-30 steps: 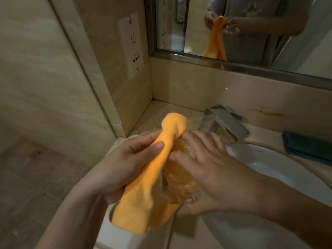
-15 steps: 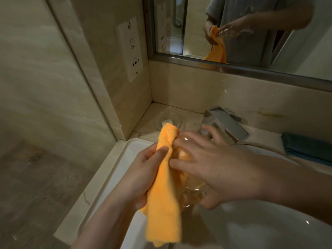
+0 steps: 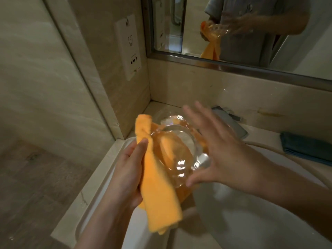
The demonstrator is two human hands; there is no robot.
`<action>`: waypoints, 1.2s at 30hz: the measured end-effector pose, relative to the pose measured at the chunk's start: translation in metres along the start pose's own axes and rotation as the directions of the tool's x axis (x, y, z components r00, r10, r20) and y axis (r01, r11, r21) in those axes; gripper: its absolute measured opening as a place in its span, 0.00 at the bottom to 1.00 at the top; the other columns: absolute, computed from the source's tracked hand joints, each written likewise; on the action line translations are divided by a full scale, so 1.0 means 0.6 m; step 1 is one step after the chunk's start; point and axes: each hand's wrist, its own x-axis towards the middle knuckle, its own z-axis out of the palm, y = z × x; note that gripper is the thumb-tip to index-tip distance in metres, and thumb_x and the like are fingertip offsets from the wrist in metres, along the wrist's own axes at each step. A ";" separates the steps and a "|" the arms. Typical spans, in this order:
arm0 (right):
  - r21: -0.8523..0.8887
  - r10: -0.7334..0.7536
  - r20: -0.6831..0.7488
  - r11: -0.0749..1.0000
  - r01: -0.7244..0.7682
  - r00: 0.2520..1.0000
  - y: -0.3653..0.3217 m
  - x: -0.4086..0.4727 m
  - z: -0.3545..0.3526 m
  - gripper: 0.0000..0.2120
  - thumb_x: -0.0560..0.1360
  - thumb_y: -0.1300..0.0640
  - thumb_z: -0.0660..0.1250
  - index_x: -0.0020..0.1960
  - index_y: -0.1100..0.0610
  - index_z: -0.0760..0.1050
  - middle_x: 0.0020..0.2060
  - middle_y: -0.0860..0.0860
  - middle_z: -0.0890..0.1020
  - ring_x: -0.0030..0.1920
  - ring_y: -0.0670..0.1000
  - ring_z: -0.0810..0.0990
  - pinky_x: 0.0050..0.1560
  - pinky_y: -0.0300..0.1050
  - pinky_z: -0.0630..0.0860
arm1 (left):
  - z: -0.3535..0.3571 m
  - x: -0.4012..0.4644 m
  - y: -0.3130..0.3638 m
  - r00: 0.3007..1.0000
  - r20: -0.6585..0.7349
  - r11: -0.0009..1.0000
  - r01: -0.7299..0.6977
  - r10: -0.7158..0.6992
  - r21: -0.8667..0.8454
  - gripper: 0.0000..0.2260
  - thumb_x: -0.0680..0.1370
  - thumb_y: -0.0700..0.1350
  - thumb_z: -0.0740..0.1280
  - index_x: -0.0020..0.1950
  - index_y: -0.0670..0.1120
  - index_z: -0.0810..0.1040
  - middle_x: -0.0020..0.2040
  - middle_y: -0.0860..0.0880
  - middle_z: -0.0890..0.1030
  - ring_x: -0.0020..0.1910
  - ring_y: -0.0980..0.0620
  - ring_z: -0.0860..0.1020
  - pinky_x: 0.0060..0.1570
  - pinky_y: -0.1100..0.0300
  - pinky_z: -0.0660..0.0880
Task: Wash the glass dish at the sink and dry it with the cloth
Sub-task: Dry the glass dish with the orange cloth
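Beige stone bathroom counter [image 3: 181, 108] with white oval basin [image 3: 233, 221], below a steel-framed wall mirror [image 3: 233, 33].
Held over the basin's left rim: clear round glass dish [image 3: 179, 150], tilted, opening facing up toward the camera, cradled in orange microfibre cloth [image 3: 158, 191]. Left hand [image 3: 129, 175] gripping cloth, thumb pressed on it; right hand [image 3: 222, 150] fingers spread, blurred, at the dish's right edge.

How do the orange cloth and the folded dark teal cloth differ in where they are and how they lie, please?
The orange cloth hangs bunched from the left hand against the clear glass dish; the folded dark teal cloth lies flat and untouched on the counter at the right. Orange is bright, teal dark. Both are soft cloths.
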 end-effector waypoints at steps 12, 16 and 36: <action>0.949 0.386 -0.094 0.313 -0.034 0.917 -0.021 -0.024 0.080 0.08 0.70 0.50 0.61 0.45 0.52 0.75 0.44 0.44 0.85 0.39 0.46 0.85 0.37 0.40 0.81 | 0.022 -0.028 0.010 0.996 0.054 0.991 -0.078 0.073 0.106 0.08 0.67 0.53 0.64 0.38 0.55 0.82 0.37 0.45 0.77 0.35 0.51 0.76 0.33 0.59 0.77; 0.865 0.273 -0.110 0.501 -0.043 0.956 -0.013 -0.027 0.061 0.09 0.71 0.50 0.59 0.45 0.54 0.73 0.44 0.47 0.85 0.39 0.48 0.85 0.38 0.39 0.81 | 0.011 -0.025 0.026 0.988 0.089 0.934 -0.146 0.123 0.326 0.07 0.68 0.54 0.63 0.38 0.63 0.81 0.47 0.42 0.81 0.47 0.43 0.80 0.50 0.48 0.77; 0.837 0.290 0.116 0.487 -0.250 0.950 -0.012 -0.037 0.043 0.05 0.78 0.62 0.58 0.45 0.58 0.73 0.37 0.51 0.86 0.32 0.52 0.83 0.34 0.43 0.80 | 0.004 -0.004 0.031 0.992 0.031 0.980 0.120 -0.126 0.156 0.10 0.77 0.45 0.60 0.39 0.46 0.78 0.34 0.45 0.75 0.34 0.50 0.75 0.36 0.57 0.73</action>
